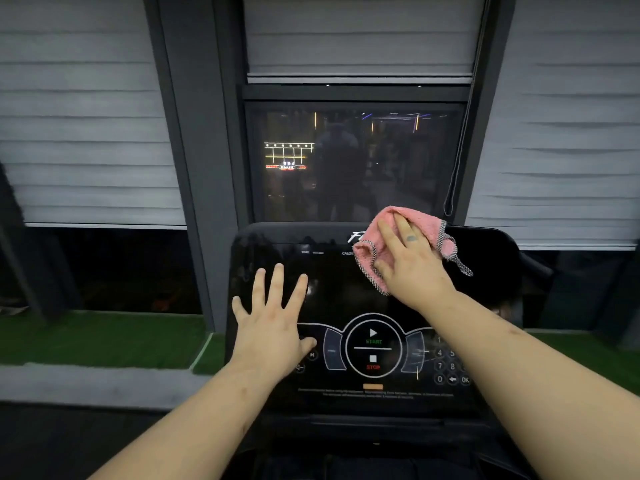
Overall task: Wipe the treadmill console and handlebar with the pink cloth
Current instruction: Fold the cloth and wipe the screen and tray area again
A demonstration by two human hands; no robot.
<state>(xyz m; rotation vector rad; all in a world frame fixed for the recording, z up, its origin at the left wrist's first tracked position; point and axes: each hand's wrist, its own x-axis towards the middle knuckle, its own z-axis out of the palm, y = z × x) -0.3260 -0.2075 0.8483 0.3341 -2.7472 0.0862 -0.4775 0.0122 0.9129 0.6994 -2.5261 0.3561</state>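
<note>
Two bare forearms reach onto the black treadmill console (346,296). The left hand (273,327) lies flat near its left edge, fingers spread; bare glass stretches between the hands. The right hand (412,261) presses straight fingers on the pink cloth (369,242) by the upper right edge. It is bunched terry with checked trim. Legible: TIME, green START (373,341), red STOP (373,367), OK.

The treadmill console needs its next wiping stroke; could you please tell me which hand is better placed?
Right. The right hand presses the pink cloth against the console near its top edge, while the left hand lies spread on the console's left side, holding nothing.
</note>
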